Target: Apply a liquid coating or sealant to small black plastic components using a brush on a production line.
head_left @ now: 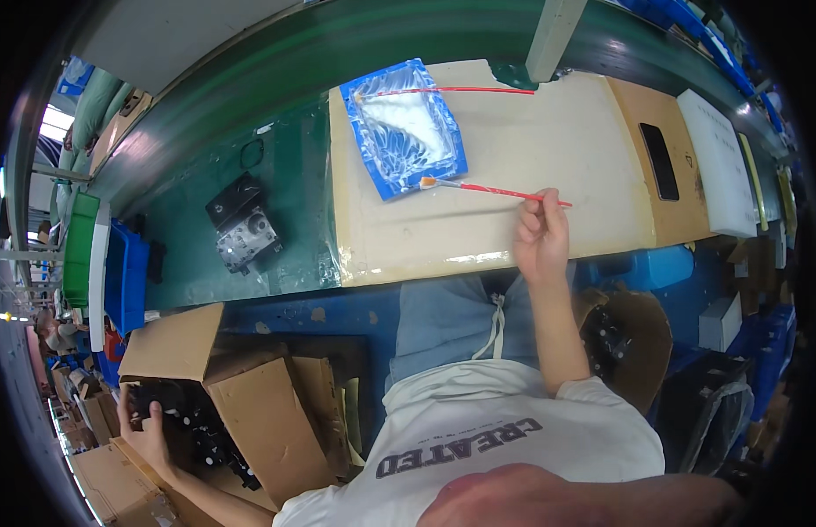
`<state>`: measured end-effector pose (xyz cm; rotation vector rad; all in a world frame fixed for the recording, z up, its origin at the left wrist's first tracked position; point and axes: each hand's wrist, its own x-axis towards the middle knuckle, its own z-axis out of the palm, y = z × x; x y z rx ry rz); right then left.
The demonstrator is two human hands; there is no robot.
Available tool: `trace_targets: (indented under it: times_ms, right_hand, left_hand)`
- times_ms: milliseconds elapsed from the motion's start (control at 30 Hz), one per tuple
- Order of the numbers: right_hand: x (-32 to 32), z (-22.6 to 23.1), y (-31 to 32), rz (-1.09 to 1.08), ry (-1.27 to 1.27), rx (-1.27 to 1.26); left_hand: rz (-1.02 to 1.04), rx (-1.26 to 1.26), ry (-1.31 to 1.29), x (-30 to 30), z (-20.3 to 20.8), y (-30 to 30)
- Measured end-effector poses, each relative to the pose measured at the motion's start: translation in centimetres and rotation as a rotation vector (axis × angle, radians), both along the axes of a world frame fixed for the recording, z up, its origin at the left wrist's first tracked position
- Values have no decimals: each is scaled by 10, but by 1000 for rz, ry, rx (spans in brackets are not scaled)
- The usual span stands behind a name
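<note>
My right hand (542, 235) pinches the red handle of a paintbrush (500, 191) above the pale board. The brush's bristles sit at the lower right edge of a blue tray (379, 183) smeared with white paste (408, 127). Across that tray's upper part lies a second red-handled brush (487, 90), its handle reaching over the board. Low on the left, my left hand (147, 435) is in an open cardboard box (173, 344) of black plastic parts (210, 435). Thumb and forefinger are around a black part (158, 395) there; its fingertips are partly hidden.
On the green bench surface (294, 202) at left rests a black part with a grey, speckled face (246, 237). A phone (658, 162) lies on cardboard at right, beside a white foam block (715, 162). Another box of black parts (632, 342) stands right of my lap. Blue bin (125, 277) at far left.
</note>
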<state>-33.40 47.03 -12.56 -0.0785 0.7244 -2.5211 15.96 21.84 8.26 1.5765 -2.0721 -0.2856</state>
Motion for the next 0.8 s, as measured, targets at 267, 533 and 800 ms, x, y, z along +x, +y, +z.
trace_targets:
  times_ms: [267,533,800]
  right_hand:
    - [-2,-3,-2,-11,-9,-9]
    - [-1,-7,1,-30,-22,-26]
    - [-4,-7,-2,-16,-49,-51]
  left_hand:
    - [-629,-290,254,-119,-47,-17]
    - [-787,-18,410,-250,-128,-10]
    - [-959,27,256,-248,-161,-11]
